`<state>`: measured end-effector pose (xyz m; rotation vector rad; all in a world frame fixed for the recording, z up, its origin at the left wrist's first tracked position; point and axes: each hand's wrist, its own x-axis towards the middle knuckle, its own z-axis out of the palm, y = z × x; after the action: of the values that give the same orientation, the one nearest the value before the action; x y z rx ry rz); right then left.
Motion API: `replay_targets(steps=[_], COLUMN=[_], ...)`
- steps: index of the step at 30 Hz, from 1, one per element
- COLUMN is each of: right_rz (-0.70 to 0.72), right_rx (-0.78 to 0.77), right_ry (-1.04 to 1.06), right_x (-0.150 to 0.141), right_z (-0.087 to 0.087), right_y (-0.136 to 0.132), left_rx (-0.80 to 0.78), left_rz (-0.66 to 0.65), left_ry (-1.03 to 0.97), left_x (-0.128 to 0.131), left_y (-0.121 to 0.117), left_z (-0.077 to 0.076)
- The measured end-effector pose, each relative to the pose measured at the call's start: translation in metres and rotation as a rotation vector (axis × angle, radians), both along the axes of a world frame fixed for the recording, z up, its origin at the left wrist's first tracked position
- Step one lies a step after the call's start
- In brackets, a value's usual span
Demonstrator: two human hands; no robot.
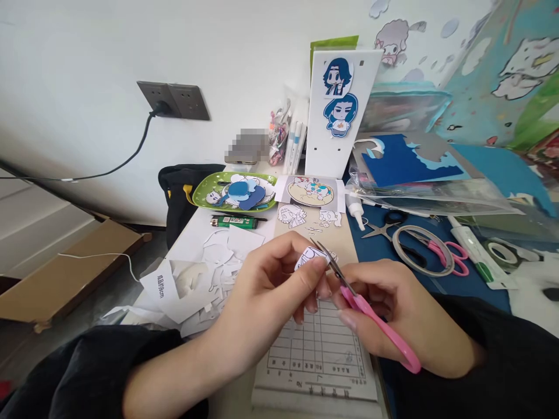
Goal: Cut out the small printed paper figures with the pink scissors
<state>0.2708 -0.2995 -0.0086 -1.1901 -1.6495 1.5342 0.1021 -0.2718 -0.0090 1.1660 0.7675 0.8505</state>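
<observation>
Ruled white paper sheet (317, 349) nearest | left hand (266, 279) pinches small printed paper cutout (311, 257) | right hand (393, 314) grips pink-handled scissors (362, 305) (blades parted at edge) | trimming underway, white scraps (205, 273) piled on counter (349, 244)

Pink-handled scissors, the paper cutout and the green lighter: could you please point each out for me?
pink-handled scissors (375, 323), head view, on the pink handle.
paper cutout (311, 256), head view, on its printed face.
green lighter (236, 222), head view, mid-body.
</observation>
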Motion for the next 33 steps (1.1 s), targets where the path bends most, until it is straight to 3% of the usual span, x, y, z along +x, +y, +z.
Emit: replay_targets(steps=[26, 33], right_rz=[-0.031, -0.029], right_rx=[0.212, 0.167], right_ry=[0.063, 0.052], right_x=[-0.0079, -0.0068], right_z=[0.0007, 0.0048], right_y=[-0.0014, -0.0013], left_rx=[-0.008, 0.005], left_rz=[-0.001, -0.019], left_ry=[-0.112, -0.113], left_x=[0.0001, -0.0021], left_y=[-0.0020, -0.0020], left_z=[0.0004, -0.0006])
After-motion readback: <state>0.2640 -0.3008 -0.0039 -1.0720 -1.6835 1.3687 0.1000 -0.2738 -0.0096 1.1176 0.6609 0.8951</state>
